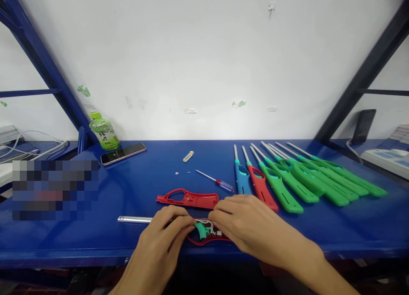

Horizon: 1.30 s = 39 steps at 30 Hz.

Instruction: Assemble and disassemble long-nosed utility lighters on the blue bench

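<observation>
Near the table's front edge lies an opened red lighter body (200,242) with a silver tube (134,219) pointing left. Inside it sit a green trigger (201,230) and thin white wires (211,226). My left hand (168,229) is closed on the body at the base of the tube, fingertips beside the trigger. My right hand (236,218) has its fingers bent together over the body's right part, by the wires; what its fingertips hold is hidden. Just behind both hands is the loose red half shell (201,200).
A screwdriver (217,181) and a small whitish part (188,156) lie behind the shell. Several green lighters (284,193), a red one (262,188) and a blue one (243,182) fill the right side. A phone (123,153) and a bottle (105,132) are back left.
</observation>
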{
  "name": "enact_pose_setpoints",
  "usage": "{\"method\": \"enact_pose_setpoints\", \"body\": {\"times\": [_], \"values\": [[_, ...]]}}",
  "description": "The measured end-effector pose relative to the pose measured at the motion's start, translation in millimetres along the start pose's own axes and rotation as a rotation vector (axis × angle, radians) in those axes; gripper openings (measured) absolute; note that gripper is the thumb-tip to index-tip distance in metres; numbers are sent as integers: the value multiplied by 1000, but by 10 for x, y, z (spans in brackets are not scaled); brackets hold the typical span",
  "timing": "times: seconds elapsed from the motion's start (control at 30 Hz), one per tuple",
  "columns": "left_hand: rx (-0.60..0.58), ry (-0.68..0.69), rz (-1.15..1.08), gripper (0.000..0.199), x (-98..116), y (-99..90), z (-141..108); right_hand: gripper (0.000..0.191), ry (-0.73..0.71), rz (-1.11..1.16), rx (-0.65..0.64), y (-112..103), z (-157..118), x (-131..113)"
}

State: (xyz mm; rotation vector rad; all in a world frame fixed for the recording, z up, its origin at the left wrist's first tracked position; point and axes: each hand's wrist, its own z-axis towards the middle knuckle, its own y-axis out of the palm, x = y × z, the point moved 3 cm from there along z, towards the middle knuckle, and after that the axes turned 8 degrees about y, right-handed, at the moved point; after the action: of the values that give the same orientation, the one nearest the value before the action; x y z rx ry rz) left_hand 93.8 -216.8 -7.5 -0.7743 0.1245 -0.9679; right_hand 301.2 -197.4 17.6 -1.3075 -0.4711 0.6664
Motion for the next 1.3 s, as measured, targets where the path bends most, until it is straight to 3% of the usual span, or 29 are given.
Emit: {"method": "enact_pose_setpoints", "body": {"times": [0.27, 0.37, 0.5, 0.6, 0.67, 0.87, 1.3], "values": [[-7, 18, 5, 24, -8, 13, -16, 13, 32, -12, -6, -46, 57, 1], [-2, 24, 14, 24, -13, 13, -23, 11, 91, 6, 52, -20, 57, 30], [-18, 21, 17, 24, -18, 26, -31, 17, 226, 239, 264, -27, -109, 62], [-21, 24, 12, 24, -16, 38, -31, 12, 282, 466, 253, 21, -280, 30], [-19, 27, 20, 23, -15, 43, -27, 8, 285, 509, 222, 84, -349, -8], [-29, 48, 23, 24, -15, 46, -11, 6, 312, 602, 302, 230, -338, -8], [-109, -24, -54, 25, -13, 64, -38, 7, 266, 662, 380, 220, -306, 15]]}}
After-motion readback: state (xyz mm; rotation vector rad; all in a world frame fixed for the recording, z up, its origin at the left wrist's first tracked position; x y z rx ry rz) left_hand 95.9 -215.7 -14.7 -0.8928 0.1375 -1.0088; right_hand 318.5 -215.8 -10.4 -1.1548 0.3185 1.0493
